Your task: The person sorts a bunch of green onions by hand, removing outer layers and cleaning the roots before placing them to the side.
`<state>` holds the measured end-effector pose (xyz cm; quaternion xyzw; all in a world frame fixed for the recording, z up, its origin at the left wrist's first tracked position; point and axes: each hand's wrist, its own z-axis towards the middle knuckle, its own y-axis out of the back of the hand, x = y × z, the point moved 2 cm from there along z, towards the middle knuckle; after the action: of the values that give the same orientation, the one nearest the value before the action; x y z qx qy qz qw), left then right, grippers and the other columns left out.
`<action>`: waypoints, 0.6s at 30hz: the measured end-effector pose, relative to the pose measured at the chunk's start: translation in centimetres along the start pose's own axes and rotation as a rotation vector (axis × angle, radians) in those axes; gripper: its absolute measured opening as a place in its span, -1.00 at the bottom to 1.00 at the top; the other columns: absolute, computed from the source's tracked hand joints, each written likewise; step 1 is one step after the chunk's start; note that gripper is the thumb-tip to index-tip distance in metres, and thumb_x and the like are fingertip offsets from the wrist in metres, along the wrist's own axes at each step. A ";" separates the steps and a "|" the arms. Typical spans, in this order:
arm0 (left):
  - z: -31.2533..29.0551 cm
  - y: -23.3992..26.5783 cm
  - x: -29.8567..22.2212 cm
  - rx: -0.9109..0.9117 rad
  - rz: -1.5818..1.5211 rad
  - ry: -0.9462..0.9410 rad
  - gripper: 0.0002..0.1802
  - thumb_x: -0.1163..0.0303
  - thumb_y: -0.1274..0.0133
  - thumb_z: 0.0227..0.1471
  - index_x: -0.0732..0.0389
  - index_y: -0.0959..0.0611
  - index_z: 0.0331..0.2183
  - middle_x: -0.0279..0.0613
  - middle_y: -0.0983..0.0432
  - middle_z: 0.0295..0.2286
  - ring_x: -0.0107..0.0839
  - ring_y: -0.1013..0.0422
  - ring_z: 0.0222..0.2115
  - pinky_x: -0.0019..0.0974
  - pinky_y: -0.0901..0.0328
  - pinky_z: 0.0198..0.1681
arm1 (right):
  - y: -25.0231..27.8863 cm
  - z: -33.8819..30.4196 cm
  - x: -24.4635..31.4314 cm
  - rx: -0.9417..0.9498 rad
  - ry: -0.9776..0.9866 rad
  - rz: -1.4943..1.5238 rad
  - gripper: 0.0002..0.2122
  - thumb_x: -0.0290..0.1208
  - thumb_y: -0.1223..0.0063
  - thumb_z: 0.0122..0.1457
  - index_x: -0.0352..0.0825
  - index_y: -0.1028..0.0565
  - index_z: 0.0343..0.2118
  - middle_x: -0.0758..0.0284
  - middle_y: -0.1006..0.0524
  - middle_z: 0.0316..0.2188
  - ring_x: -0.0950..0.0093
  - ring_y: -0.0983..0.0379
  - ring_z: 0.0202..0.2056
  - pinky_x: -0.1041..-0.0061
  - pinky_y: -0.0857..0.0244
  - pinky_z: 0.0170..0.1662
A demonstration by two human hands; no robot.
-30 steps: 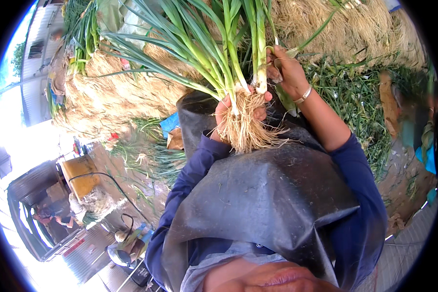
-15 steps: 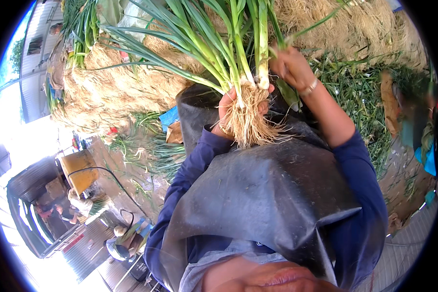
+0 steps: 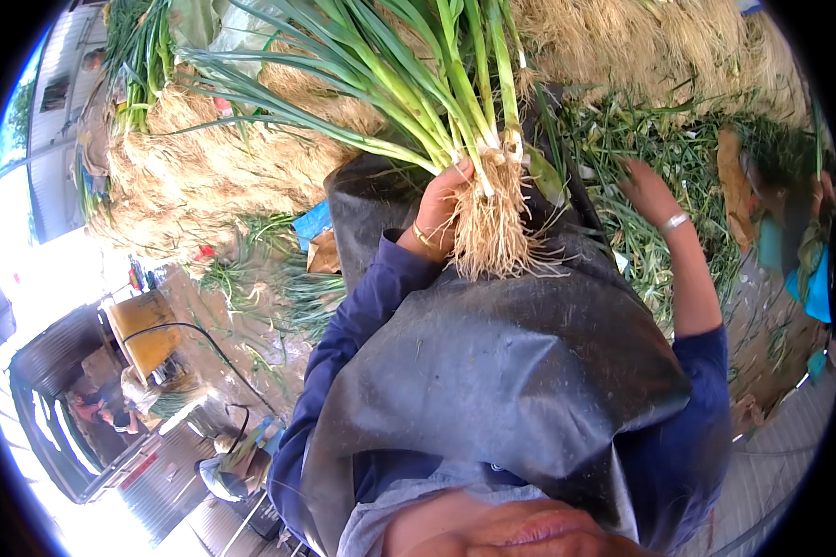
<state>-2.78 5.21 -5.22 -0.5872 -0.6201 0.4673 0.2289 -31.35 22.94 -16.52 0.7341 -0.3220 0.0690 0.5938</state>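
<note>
My left hand (image 3: 441, 206) is wrapped round the lower end of a bunch of spring onions (image 3: 464, 102). Their long green leaves fan up and to the left, and the pale, hairy roots (image 3: 497, 223) hang down over the black apron (image 3: 492, 357) on my lap. Off to the right, my right hand (image 3: 652, 193) is apart from the bunch, fingers loosely spread over a heap of stripped green leaves (image 3: 682, 227). I see nothing in it.
Piles of spring onions with straw-coloured roots (image 3: 223, 176) stand at the far left, and more roots (image 3: 659, 46) lie along the far right. A yellow container (image 3: 144, 334) and a vehicle (image 3: 74, 390) are at the left. Other people (image 3: 227, 478) are at lower left.
My right hand has left the bunch's stems and swung right and down over the leaf heap, its fingers now loosened. The left hand keeps its hold, with the bunch almost in place.
</note>
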 end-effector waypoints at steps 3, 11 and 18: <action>0.4 -0.4 0.3 -0.058 0.041 -0.003 -0.51 0.23 0.02 0.05 0.28 -0.39 -0.02 -0.04 -0.47 -0.21 -0.23 -0.47 -0.26 -0.17 -0.40 -0.16 | 3.9 5.5 14.8 -0.018 0.011 0.952 -0.61 -0.18 0.02 0.18 -0.41 -0.35 -0.08 0.24 -0.48 -0.18 0.51 -0.46 -0.22 0.59 -0.33 -0.21; 0.7 -0.2 0.3 -0.100 0.159 -0.020 -0.63 0.26 0.04 0.05 0.32 -0.47 -0.15 -0.10 -0.50 -0.34 -0.28 -0.48 -0.37 -0.21 -0.41 -0.24 | 2.8 8.5 19.8 -0.216 0.119 0.143 -0.69 -0.18 0.20 0.23 -0.37 -0.39 -0.45 0.07 -0.47 -0.58 0.10 -0.41 -0.55 0.22 -0.32 -0.41; 0.2 -1.4 -0.1 -0.004 0.037 -0.047 -0.59 0.23 0.07 0.08 0.28 -0.45 -0.09 0.02 -0.41 -0.11 -0.19 -0.43 -0.20 -0.14 -0.38 -0.13 | 5.3 1.7 15.6 -0.109 0.430 0.507 -0.79 -0.31 0.25 0.24 -0.29 -0.37 -0.45 0.29 -0.43 -0.64 0.41 -0.34 -0.67 0.45 -0.28 -0.54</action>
<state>-3.67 5.25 -4.15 -0.5880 -0.6152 0.4838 0.2046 -22.49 14.82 -5.08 0.5665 -0.3650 0.3506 0.6503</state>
